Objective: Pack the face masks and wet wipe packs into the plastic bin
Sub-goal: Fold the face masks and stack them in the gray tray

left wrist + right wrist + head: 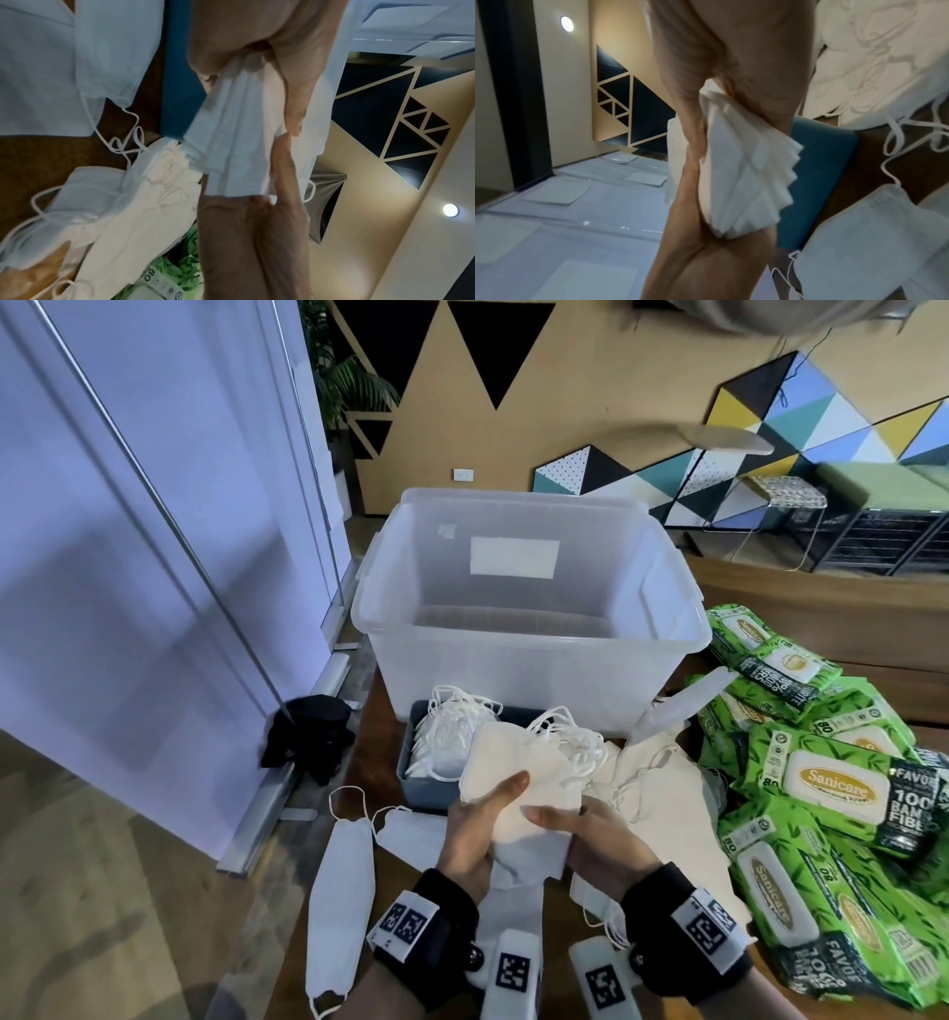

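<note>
Head view: your left hand (475,834) and right hand (595,845) both grip one stack of face masks (518,783), held above the desk (369,757) just in front of the blue tray (416,788), which holds more masks. Behind the tray stands the clear plastic bin (529,629), open at the top. Green wet wipe packs (821,788) are piled on the desk to your right, and loose masks (341,880) lie to your left. Left wrist view: your left hand (259,50) has thumb and fingers curled round the fanned mask stack (231,142), your right hand's fingers meeting it from below. Right wrist view: your right hand (706,67) clamps the stack's (744,172) folded edges, the tray's blue wall (818,162) just behind.
</note>
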Demonstrator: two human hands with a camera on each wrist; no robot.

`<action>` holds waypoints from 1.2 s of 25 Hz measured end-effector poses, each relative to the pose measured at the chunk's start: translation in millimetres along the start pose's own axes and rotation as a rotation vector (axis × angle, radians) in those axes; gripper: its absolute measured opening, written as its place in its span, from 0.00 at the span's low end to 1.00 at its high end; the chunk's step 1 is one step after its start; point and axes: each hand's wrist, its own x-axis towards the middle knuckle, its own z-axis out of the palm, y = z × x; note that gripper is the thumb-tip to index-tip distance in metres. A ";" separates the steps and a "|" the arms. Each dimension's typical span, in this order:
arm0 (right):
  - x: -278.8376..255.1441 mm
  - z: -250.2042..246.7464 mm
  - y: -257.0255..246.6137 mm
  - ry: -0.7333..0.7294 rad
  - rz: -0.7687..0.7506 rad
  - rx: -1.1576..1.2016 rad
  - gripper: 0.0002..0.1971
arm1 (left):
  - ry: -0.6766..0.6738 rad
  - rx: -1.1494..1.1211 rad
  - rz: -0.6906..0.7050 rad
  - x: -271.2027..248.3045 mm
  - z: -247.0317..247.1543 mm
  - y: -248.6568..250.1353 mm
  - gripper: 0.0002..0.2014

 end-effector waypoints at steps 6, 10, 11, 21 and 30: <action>3.0 20.6 2.8 0.077 -0.176 0.002 0.14 | 0.036 0.013 -0.010 5.8 -2.0 1.8 0.22; 10.0 30.9 9.9 0.140 -0.209 0.054 0.15 | 0.033 -0.045 0.032 2.5 -3.2 7.0 0.19; 10.1 32.3 12.8 0.140 -0.234 0.057 0.15 | 0.020 -0.070 0.031 2.1 -4.1 6.5 0.19; 8.3 -10.2 -11.3 0.165 -0.257 -0.118 0.25 | -0.256 0.641 0.204 -1.2 -74.6 18.6 0.20; 17.3 -32.2 -27.5 0.134 -0.236 -0.196 0.18 | -0.401 1.549 0.441 59.4 -64.0 92.9 0.19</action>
